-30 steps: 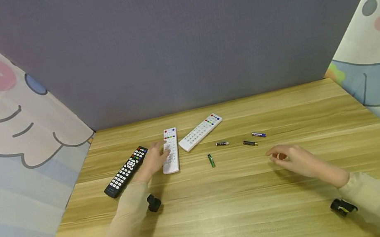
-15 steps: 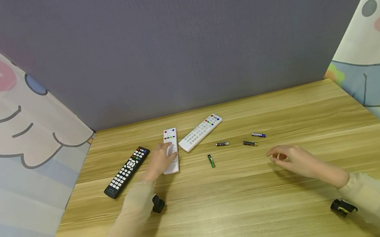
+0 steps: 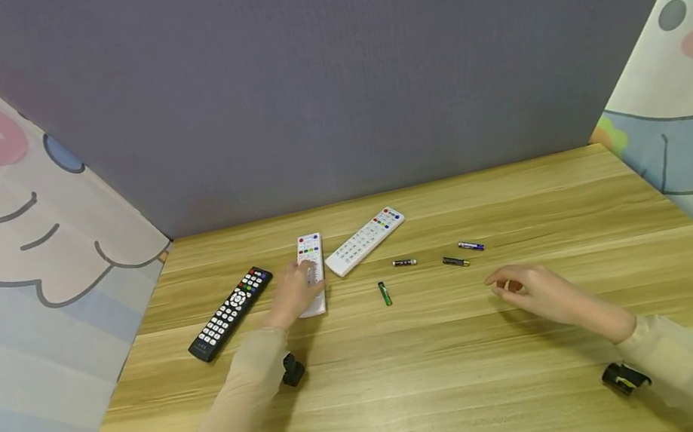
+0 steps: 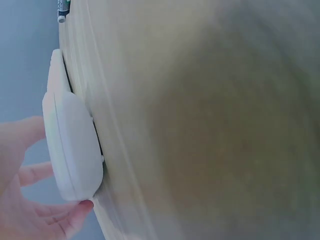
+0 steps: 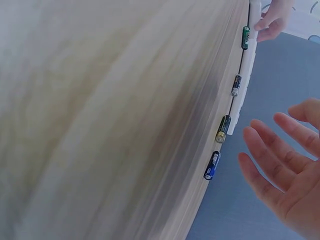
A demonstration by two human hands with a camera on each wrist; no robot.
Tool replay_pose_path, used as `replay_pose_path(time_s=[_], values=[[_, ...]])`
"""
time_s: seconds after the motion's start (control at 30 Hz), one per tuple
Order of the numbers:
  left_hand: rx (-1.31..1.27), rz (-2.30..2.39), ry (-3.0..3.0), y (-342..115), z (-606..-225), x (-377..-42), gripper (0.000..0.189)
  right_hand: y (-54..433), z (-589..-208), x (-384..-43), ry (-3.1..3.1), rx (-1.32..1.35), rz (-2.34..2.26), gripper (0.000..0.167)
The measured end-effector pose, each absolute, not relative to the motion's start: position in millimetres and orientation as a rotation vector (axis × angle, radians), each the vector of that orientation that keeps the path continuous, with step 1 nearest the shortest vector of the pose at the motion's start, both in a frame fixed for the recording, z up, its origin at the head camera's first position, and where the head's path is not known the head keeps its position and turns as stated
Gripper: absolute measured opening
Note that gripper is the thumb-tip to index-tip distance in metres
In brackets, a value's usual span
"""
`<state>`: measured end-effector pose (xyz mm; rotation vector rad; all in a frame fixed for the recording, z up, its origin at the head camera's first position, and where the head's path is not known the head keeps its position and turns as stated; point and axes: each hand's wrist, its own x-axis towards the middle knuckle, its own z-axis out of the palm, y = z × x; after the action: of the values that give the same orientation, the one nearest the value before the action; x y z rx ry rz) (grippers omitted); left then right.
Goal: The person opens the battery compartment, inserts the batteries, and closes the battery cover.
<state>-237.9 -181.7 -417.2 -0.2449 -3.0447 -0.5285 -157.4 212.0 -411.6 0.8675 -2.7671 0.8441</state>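
At left of table [image 3: 378, 402], black remote [image 3: 232, 313] laid slantwise, small print at lower end not legible. Beside it, first white remote [image 3: 309, 247] gripped by left hand [image 3: 293, 291]; rounded underside and fingertip against its end shown only by left wrist view, coloured buttons only by head view. Next, slanted white remote [image 3: 366, 242]; then green battery [image 3: 385, 293], black-and-silver battery [image 3: 405, 263], black-and-gold battery [image 3: 456, 261], blue battery [image 3: 472, 246]; lettering glimpsed from right wrist, unreadable. Farthest right, right hand [image 3: 533, 292] held over table, fingers loosely bent, nothing grasped.
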Motion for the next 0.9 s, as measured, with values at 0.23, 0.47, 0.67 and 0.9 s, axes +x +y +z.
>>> replay_pose_path(time_s=[0.23,0.47,0.67,0.9], values=[[-0.17,-0.487,-3.052,-178.6,-416.1,-237.9,0.047,212.1,-412.5,-156.9,-2.764,0.879,0.861,0.015],[-0.071,-0.58,-3.069,-181.2,-414.7,-237.9,0.047,211.4,-411.4,-156.5,-2.782,0.862,0.851,0.015],[-0.037,-0.683,-3.05,-186.8,-413.2,-234.0,0.048,210.4,-411.8,-156.0,-2.782,0.865,0.861,0.015],[-0.047,-0.805,-3.036,-188.6,-408.0,-225.6,0.046,207.4,-411.7,-155.5,-2.783,0.872,0.861,0.015]])
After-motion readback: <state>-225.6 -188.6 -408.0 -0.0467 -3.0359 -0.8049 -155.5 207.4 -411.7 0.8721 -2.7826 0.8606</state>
